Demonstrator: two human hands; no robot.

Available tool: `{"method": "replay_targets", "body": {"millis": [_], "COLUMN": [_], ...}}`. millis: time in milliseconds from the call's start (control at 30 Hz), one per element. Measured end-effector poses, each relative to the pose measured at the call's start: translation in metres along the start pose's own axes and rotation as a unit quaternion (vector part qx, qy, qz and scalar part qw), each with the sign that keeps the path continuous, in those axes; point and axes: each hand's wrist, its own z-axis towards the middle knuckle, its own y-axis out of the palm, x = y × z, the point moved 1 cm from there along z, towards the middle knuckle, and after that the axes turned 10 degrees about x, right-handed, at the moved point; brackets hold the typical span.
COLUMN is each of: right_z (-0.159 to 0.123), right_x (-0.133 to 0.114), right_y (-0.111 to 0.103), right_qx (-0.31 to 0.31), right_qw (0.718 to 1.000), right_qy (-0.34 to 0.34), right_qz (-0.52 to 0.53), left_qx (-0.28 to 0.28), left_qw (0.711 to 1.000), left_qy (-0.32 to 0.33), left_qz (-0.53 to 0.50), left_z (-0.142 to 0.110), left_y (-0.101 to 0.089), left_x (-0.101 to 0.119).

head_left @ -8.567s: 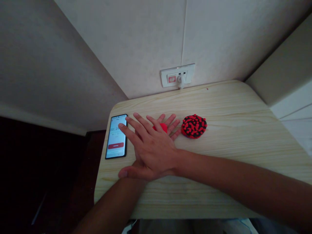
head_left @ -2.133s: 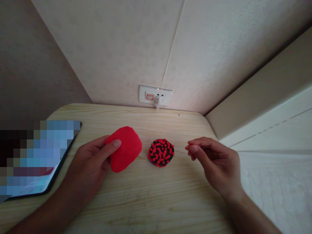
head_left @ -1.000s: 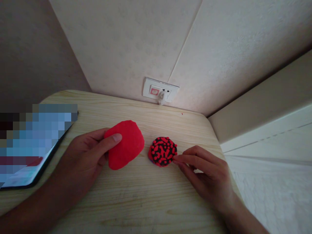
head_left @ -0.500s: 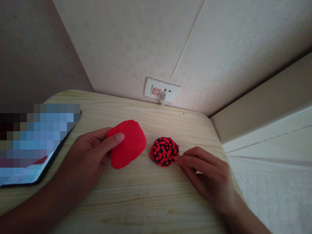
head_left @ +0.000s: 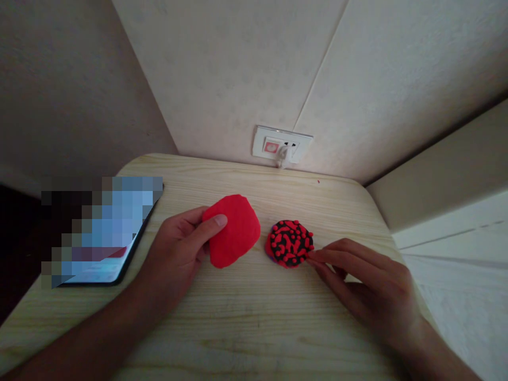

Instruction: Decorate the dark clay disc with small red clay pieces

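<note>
My left hand (head_left: 186,238) pinches a flat, smooth sheet of red modelling clay (head_left: 238,230) with rounded corners, thumb on top and fingers underneath. The sheet is held above the table. To its right lies a round layered clay disc (head_left: 291,243); its black top is dotted with red squiggles and small balls, and red and purple show along its left rim. The fingertips of my right hand (head_left: 363,283) are closed together at the right edge of this disc. Whether a small loose bit is also between them is hidden.
A tablet-like device (head_left: 137,241), partly blurred out, lies left on the pale wooden table (head_left: 222,333). A wall socket (head_left: 260,143) with a plug (head_left: 284,156) sits behind the table's back edge. A tiny red crumb (head_left: 318,181) lies near that edge.
The view has shifted, so everything appears further right. My left hand still holds the red sheet, and my right fingertips remain at the disc's edge.
</note>
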Motion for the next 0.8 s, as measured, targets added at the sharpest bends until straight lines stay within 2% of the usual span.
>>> {"method": "replay_targets", "body": {"millis": [400, 667, 800], "right_z": [-0.0011, -0.0003, 0.0001], "right_x": [-0.0003, -0.0028, -0.0034], "right_y": [-0.0007, 0.0007, -0.0003], "right_qx": [-0.016, 0.031, 0.033], "right_qw": [1.000, 0.999, 0.999], "right_qy": [-0.003, -0.006, -0.017], "right_qz": [0.006, -0.017, -0.019], "left_qx": [0.012, 0.024, 0.023], "left_qw": [1.000, 0.999, 0.999], "left_qy": [-0.015, -0.019, -0.028], "left_qz": [-0.003, -0.015, -0.017], "left_z": [-0.0028, -0.0014, -0.0019], "left_y": [0.0005, 0.0004, 0.0004], "left_x": [0.0010, 0.0010, 0.0008]}}
